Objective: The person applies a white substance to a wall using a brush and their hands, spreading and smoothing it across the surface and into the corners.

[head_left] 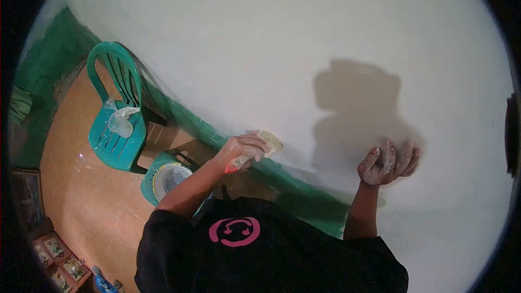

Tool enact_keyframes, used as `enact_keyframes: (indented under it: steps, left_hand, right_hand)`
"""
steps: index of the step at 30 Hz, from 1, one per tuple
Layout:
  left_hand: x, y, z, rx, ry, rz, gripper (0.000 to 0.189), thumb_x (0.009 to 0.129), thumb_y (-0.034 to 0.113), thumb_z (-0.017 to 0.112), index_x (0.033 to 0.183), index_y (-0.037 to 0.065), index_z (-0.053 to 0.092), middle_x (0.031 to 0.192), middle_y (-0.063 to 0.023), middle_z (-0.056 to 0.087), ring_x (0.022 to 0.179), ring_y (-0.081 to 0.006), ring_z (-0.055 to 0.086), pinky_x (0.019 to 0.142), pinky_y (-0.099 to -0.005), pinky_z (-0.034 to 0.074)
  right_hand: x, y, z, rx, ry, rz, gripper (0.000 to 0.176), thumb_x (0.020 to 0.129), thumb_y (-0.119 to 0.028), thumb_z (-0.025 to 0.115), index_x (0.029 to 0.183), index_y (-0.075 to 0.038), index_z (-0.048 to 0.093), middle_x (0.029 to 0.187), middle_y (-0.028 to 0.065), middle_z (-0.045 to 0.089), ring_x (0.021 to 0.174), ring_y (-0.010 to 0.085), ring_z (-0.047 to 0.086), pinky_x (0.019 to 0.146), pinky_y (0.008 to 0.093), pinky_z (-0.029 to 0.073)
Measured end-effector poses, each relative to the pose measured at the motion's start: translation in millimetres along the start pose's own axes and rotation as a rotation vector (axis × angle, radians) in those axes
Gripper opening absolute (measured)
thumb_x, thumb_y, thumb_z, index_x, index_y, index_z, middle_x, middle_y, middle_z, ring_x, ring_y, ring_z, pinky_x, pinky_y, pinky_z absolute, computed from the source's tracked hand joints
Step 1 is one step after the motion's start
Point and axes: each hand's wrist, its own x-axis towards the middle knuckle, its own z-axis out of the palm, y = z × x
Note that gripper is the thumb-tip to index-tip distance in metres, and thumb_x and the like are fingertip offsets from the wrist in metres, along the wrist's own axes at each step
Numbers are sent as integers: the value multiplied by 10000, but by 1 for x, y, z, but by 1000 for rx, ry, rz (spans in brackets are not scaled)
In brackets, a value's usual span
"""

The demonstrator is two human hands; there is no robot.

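Observation:
My left hand (243, 151) is closed around a paintbrush (271, 142), its pale, flat bristle end toward the white wall (244, 49). The orange-red handle end pokes out below my fingers. My right hand (388, 165) is raised close to the wall on the right, fingers half curled and apart, nothing in it. Whitish residue coats the fingers of both hands. Below my left forearm stands a white bucket (158, 182) on a green stool (146, 187); the forearm partly hides it.
A green plastic chair (116, 144) stands at left against the wall, with a clear plastic bag or cup (120, 123) on its seat. A green band (190, 122) runs along the wall's base above the brown floor (81, 184). Framed pictures (62, 260) are at lower left.

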Motion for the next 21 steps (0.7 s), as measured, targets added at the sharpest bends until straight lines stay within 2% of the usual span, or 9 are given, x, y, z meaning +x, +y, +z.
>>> enact_keyframes:
  steps: [8, 11, 13, 14, 16, 17, 18, 20, 21]
  left_hand:
    - [76, 50, -32, 25, -148, 119, 115, 675, 67, 653, 771, 84, 591, 1047, -58, 678, 1050, -280, 629, 977, -423, 470]
    - [106, 72, -33, 85, -163, 278, 127, 674, 99, 671, 771, 78, 591, 1037, -53, 681, 1054, -282, 627, 997, -454, 462]
    - [125, 94, -38, 94, -12, 470, 128, 669, 138, 676, 740, 82, 586, 1038, -44, 686, 1058, -277, 628, 1020, -495, 435]
    - [131, 101, -42, 86, -18, 468, 128, 669, 138, 676, 740, 82, 586, 1038, -44, 686, 1058, -277, 628, 1020, -495, 435]
    - [142, 107, -48, 118, 95, 533, 217, 803, 245, 643, 674, 100, 546, 1019, -70, 700, 1079, -313, 627, 1057, -523, 372]
    - [141, 103, -47, 58, 111, 503, 258, 786, 294, 659, 657, 103, 542, 1009, -74, 704, 1069, -309, 634, 1069, -526, 345]
    - [136, 96, -44, 49, 103, 509, 258, 786, 294, 659, 657, 103, 542, 1009, -74, 704, 1069, -309, 634, 1069, -526, 345]
    - [119, 74, -31, 19, 195, 478, 186, 681, 204, 697, 653, 83, 559, 997, -72, 699, 1032, -289, 643, 1038, -509, 404]
    - [106, 63, -22, 7, 198, 451, 182, 715, 178, 688, 640, 80, 553, 987, -64, 701, 1035, -282, 644, 1034, -509, 407]
  right_hand:
    - [-4, 0, 6, 54, 63, 24, 157, 882, -254, 543, 963, -156, 635, 1276, 162, 542, 1306, 393, 354, 1051, 547, 223]
    - [-5, 1, 9, 83, 84, 27, 151, 879, -246, 545, 952, -157, 642, 1253, 158, 561, 1299, 393, 366, 1052, 546, 225]
    - [-8, 1, 9, 92, 89, 33, 148, 877, -243, 546, 947, -157, 645, 1243, 157, 568, 1298, 393, 369, 1052, 546, 227]
    - [-8, 0, 8, 86, 77, 46, 148, 878, -244, 548, 941, -156, 648, 1244, 155, 567, 1296, 395, 370, 1051, 549, 230]
    - [-8, -1, 7, 69, 61, 65, 148, 878, -245, 549, 934, -154, 651, 1245, 154, 567, 1294, 397, 371, 1049, 551, 234]
    - [-7, -2, 7, 68, 53, 63, 145, 880, -249, 549, 946, -161, 643, 1240, 151, 568, 1292, 398, 371, 1048, 550, 237]
    - [-6, -2, 6, 65, 45, 62, 143, 882, -252, 549, 958, -168, 636, 1235, 148, 569, 1290, 398, 371, 1047, 549, 240]
    - [-9, -2, 8, 65, 56, 63, 142, 885, -256, 549, 979, -179, 623, 1227, 144, 571, 1288, 399, 370, 1046, 546, 242]
    - [-10, -1, 9, 79, 61, 61, 146, 889, -259, 549, 1001, -189, 611, 1219, 140, 573, 1286, 401, 369, 1045, 543, 244]
